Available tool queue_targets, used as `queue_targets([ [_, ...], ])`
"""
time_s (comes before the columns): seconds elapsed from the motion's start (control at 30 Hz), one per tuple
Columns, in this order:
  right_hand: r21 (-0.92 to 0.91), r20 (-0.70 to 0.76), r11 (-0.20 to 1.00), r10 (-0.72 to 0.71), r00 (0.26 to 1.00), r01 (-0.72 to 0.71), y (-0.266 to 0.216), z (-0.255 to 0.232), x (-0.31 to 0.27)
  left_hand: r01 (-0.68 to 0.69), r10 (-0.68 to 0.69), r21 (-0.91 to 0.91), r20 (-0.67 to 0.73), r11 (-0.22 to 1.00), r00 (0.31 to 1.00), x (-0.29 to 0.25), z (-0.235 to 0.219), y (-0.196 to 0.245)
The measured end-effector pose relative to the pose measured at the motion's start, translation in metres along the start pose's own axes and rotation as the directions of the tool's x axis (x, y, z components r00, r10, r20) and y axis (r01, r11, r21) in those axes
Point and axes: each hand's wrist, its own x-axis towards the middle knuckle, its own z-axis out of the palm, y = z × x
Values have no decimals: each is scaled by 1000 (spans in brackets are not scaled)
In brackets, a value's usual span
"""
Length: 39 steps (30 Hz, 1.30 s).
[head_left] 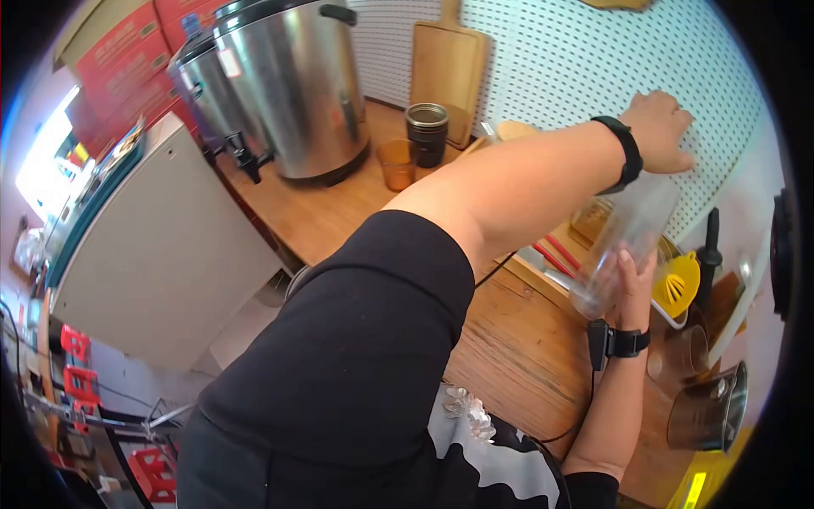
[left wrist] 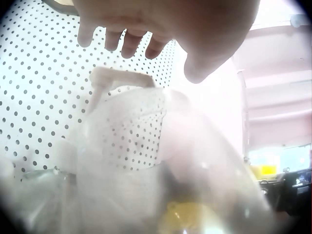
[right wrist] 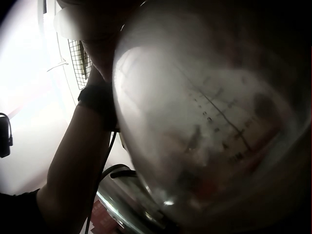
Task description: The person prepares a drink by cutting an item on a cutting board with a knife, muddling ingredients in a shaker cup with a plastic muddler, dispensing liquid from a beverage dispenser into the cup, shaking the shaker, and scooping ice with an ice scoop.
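Note:
A clear plastic measuring jug leans at a tilt over the right part of the counter. My right hand grips it low on its side, thumb against the wall. In the right wrist view the jug fills most of the picture, with a printed scale on it; the right hand itself is lost in shadow there. Stretched across in front of me, my left hand is at the jug's upper end with its fingers loose. The left wrist view has this hand above the jug, fingers apart and holding nothing.
A wooden-edged tray with red-handled utensils lies beneath the jug. Right of it are a yellow juicer and a steel pitcher. Steel urns, an amber cup and a dark jar stand at back left, before the pegboard.

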Motion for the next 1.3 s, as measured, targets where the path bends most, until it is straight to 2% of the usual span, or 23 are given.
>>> queue_targets([
  [0.1, 55, -37, 993, 104, 994, -102, -2, -3, -5, -41, 25, -117, -134, 992, 991, -25, -27, 13],
  [0.17, -85, -35, 995, -59, 998, 56, 9, -9, 1, -76, 49, -164, -163, 984, 985, -55, -50, 19],
  [0.27, -161, 20, 977, -136, 990, 138, -6, -1, -7, -60, 40, -160, -127, 985, 991, -114, -82, 22],
  [0.33, -191, 96, 973, -112, 989, 129, -27, 8, -15, 162, -158, -357, 41, 920, 987, -153, -109, 27],
  [0.37, -189, 101, 974, -108, 989, 126, -40, 19, -25, 169, -166, -342, 39, 925, 985, -167, -125, 30],
  [0.43, -57, 216, 989, -120, 969, 135, -53, 38, -35, 473, -350, -712, 328, 520, 878, -194, -155, 39],
  [0.47, -58, 214, 990, -115, 970, 130, -59, 54, -42, 476, -351, -712, 331, 516, 876, -207, -165, 39],
  [0.53, -18, 389, 999, -20, 921, 29, -77, 106, -64, 585, -309, -789, 518, 187, 798, -234, -187, 39],
  [0.57, 40, 398, 998, -56, 916, 43, -83, 144, -77, 585, -295, -790, 523, 185, 800, -247, -198, 40],
  [0.63, 83, 418, 996, -75, 905, 44, -71, 188, -88, 415, -361, -909, 375, 36, 854, -273, -222, 39],
  [0.67, 135, 494, 991, -89, 865, 25, -70, 213, -89, 410, -347, -912, 375, 30, 860, -286, -234, 34],
  [0.73, 187, 576, 980, -165, 800, 68, -60, 259, -95, 354, -506, -909, 204, 219, 838, -314, -259, 23],
  [0.8, 175, 585, 975, -214, 782, 136, -52, 300, -105, 395, -647, -894, 175, 210, 742, -341, -293, 19],
  [0.87, 184, 754, 964, -265, 601, 194, -54, 336, -107, 378, -723, -915, 166, 141, 671, -368, -336, 17],
  [0.9, 167, 756, 966, -253, 604, 195, -59, 346, -102, 412, -722, -895, 170, 172, 671, -384, -358, 12],
  [0.93, 30, 867, 959, -165, 471, 282, -67, 356, -94, 473, -759, -848, 140, 239, 636, -408, -377, 8],
  [0.97, -89, 941, 920, -48, 335, 381, -72, 367, -86, 484, -805, -848, 124, 219, 581, -423, -394, 11],
  [1.03, -69, 910, 870, -145, 387, 488, -72, 392, -72, 597, -864, -760, 99, 255, 495, -451, -426, 9],
  [1.1, -37, 844, 912, -191, 501, 410, -59, 421, -53, 752, -924, -607, 74, 257, 375, -479, -439, -2],
  [1.17, 3, 786, 930, -230, 574, 368, -53, 456, -33, 817, -936, -497, 24, 293, 350, -499, -431, -17],
  [1.2, -2, 763, 913, -262, 591, 407, -49, 472, -22, 869, -940, -369, -35, 329, 340, -507, -428, -25],
  [1.23, -8, 739, 895, -295, 606, 446, -46, 488, -13, 871, -941, -371, -32, 324, 336, -515, -424, -32],
  [1.3, -13, 728, 918, -263, 633, 396, -39, 516, -2, 870, -915, -288, -63, 399, 399, -522, -416, -43],
])
